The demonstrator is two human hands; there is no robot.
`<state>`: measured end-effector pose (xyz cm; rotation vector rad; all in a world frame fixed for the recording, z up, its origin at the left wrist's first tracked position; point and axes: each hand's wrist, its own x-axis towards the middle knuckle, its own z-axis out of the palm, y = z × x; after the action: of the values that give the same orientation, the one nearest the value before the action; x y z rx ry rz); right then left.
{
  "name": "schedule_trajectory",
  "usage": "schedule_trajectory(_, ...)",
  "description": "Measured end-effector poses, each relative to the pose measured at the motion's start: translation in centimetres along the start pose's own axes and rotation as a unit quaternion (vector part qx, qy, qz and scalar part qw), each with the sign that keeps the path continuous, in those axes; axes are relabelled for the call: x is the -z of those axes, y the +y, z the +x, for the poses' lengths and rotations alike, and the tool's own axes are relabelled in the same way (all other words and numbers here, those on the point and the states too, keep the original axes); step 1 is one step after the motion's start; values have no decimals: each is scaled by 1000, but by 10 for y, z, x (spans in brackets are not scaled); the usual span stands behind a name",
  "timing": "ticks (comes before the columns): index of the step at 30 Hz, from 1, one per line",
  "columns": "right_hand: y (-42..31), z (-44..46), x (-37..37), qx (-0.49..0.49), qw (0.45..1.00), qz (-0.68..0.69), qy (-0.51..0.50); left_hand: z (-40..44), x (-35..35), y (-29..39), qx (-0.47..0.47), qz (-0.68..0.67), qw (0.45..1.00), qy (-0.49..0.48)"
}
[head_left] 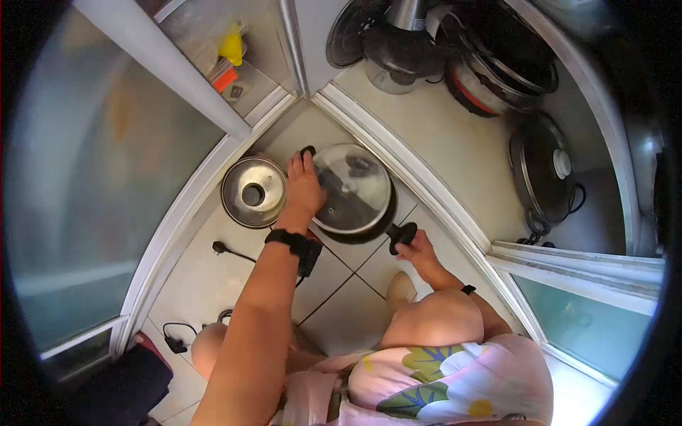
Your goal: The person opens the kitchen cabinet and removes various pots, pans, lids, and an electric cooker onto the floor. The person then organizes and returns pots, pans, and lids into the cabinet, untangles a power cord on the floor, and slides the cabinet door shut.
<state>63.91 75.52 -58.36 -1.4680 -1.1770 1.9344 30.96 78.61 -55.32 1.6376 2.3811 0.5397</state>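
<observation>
A wide pot with a clear glass lid (348, 192) stands on the tiled floor between my hands. My left hand (304, 188) reaches along its left side, with the fingers closed at the black handle there. On the opposite side, my right hand (418, 253) grips the other black handle (403, 236) between thumb and fingers. Left of the pot lies a round steel piece (245, 177) with a dark centre, close to my left hand. Below my left wrist, a dark object with a red part (313, 245) is partly hidden by the wristband.
A black plug (219, 247) on a cord and another plug (175, 344) lie on the floor. Framed low walls meet in a corner behind the pot. On the right ledge are stacked pans (490, 64) and a lidded electric pan (543, 167). A dark bag (117, 383) sits lower left.
</observation>
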Motion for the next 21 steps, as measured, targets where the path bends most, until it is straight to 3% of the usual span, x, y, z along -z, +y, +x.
schedule_trajectory(2,-2,-12,22,-59,996,-12,-68,-9,18,10,7,-3,993,-120)
schedule_trajectory(4,-12,-15,42,-93,992,-39,-79,-14,7,4,17,-47,995,-91)
schedule_trajectory(6,-20,-13,56,-190,972,29,-137,-15,0,1,156,-181,962,-129)
schedule_trajectory(8,-10,-5,61,-238,954,128,-128,-15,-17,-15,133,-171,970,-111)
schedule_trajectory(10,-4,5,51,-225,936,220,-157,-18,-51,-51,195,-260,930,-168)
schedule_trajectory(12,3,9,50,-213,934,230,-170,-25,-33,-40,252,-391,868,-175)
schedule_trajectory(15,12,-2,45,-185,940,215,-190,-36,-11,-25,258,-366,880,-158)
schedule_trajectory(16,16,-16,39,-30,977,20,-210,-41,0,-22,255,-366,881,-157)
schedule_trajectory(18,14,-29,31,-166,955,174,-171,-51,21,-15,259,-366,879,-161)
schedule_trajectory(19,12,-37,29,-169,955,176,-167,-52,22,-24,239,-363,877,-206)
schedule_trajectory(20,8,-43,27,-163,954,177,-181,-54,33,-19,286,-391,855,-187)
schedule_trajectory(21,-1,-48,24,-156,952,177,-196,-53,42,-19,270,-397,854,-202)
